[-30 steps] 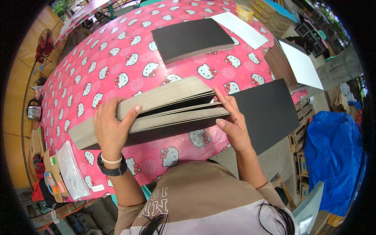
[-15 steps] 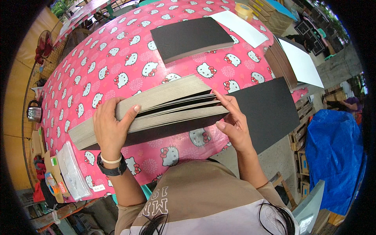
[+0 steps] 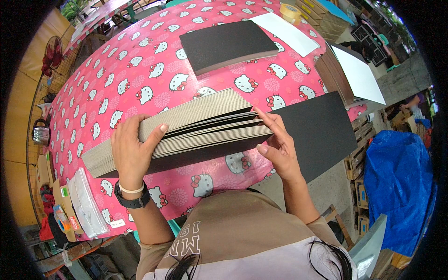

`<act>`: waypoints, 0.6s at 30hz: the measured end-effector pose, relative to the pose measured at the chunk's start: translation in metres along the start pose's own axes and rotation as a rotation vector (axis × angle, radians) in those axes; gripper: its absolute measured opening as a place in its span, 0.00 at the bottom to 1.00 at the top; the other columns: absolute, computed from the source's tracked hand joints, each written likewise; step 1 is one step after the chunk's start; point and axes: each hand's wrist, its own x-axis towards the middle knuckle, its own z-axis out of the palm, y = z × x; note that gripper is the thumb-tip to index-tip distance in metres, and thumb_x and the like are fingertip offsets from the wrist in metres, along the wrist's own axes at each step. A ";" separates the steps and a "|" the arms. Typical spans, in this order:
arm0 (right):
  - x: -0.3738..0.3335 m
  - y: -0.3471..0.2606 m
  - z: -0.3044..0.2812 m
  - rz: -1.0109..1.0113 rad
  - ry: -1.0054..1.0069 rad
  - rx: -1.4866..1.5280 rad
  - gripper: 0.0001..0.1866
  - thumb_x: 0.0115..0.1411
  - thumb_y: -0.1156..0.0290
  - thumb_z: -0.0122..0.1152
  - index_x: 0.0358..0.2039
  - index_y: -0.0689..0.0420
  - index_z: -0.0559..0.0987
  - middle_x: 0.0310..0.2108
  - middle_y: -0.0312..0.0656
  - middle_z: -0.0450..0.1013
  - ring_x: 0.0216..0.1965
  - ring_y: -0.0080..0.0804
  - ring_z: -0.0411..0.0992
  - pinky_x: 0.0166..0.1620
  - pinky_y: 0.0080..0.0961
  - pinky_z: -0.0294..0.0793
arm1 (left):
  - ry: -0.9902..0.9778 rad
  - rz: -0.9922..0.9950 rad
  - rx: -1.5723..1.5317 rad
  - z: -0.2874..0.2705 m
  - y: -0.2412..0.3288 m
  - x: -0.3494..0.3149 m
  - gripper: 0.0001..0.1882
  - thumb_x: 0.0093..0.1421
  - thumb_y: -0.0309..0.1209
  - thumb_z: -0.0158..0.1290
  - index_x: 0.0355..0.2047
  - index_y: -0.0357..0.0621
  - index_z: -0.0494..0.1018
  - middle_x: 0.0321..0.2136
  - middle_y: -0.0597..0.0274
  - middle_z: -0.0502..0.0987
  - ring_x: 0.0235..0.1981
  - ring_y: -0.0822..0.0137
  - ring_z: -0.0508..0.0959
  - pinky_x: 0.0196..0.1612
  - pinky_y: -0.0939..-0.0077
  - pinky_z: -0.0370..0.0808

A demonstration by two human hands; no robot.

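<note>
A thick stack of black boards with pale grey-brown edges [image 3: 196,116] stands on its side in front of me. My left hand [image 3: 133,144] wraps over its left part, thumb pressed on the board edges. At the stack's right end, the fingers of my right hand [image 3: 280,144] rest on the corners, where several boards fan apart and dark gaps show. A single-looking black sheet [image 3: 322,133] lies just right of my right hand, reaching past the table edge. Farther back lies another stack of black boards [image 3: 228,44], flat.
A pink patterned cloth covers the table [image 3: 112,98]. White sheets [image 3: 287,33] and a tape roll [image 3: 290,13] lie at the back. More boards under a white sheet [image 3: 357,74] sit at the right. Clear plastic packs [image 3: 86,205] lie front left; a blue tarp [image 3: 396,186] covers something at right.
My hands and the stack hold almost still. In the right background, a person's arm has shifted.
</note>
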 end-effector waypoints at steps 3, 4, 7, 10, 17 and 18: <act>-0.001 0.000 0.002 0.008 0.009 0.005 0.34 0.45 0.73 0.58 0.55 0.64 0.61 0.45 0.42 0.57 0.50 0.29 0.57 0.54 0.21 0.51 | 0.004 0.008 -0.015 0.001 -0.002 0.000 0.26 0.45 0.51 0.56 0.33 0.40 0.72 0.27 0.55 0.71 0.33 0.57 0.68 0.41 0.67 0.61; -0.001 -0.001 0.003 0.011 0.015 0.006 0.34 0.46 0.73 0.58 0.55 0.64 0.61 0.45 0.42 0.57 0.50 0.29 0.57 0.54 0.21 0.51 | -0.002 0.007 -0.019 0.000 -0.001 0.001 0.25 0.45 0.51 0.56 0.33 0.40 0.72 0.28 0.55 0.71 0.33 0.57 0.68 0.41 0.67 0.61; -0.002 0.002 0.007 -0.070 0.093 -0.249 0.26 0.46 0.72 0.58 0.48 0.62 0.67 0.43 0.43 0.58 0.47 0.29 0.58 0.52 0.22 0.54 | 0.002 0.024 0.004 0.000 -0.001 0.001 0.25 0.46 0.50 0.55 0.33 0.40 0.72 0.28 0.55 0.72 0.33 0.57 0.68 0.41 0.67 0.61; -0.002 0.005 0.014 -0.151 0.203 -0.553 0.18 0.47 0.71 0.58 0.40 0.61 0.69 0.40 0.43 0.60 0.43 0.28 0.60 0.48 0.22 0.57 | 0.010 0.031 0.035 -0.001 0.000 0.000 0.25 0.46 0.50 0.54 0.33 0.40 0.72 0.28 0.56 0.72 0.32 0.58 0.69 0.41 0.67 0.61; 0.007 0.010 0.016 0.030 0.238 0.203 0.26 0.54 0.59 0.51 0.49 0.62 0.66 0.37 0.37 0.62 0.39 0.22 0.60 0.46 0.19 0.57 | 0.071 0.101 0.010 0.003 -0.004 -0.002 0.23 0.48 0.50 0.53 0.32 0.42 0.73 0.26 0.58 0.72 0.31 0.60 0.69 0.39 0.68 0.61; 0.008 0.009 0.015 0.042 0.213 0.124 0.30 0.54 0.55 0.48 0.53 0.62 0.64 0.36 0.38 0.62 0.39 0.23 0.60 0.46 0.19 0.57 | 0.070 0.098 0.013 0.003 -0.004 -0.002 0.23 0.48 0.50 0.53 0.32 0.42 0.73 0.26 0.58 0.72 0.31 0.60 0.69 0.39 0.68 0.61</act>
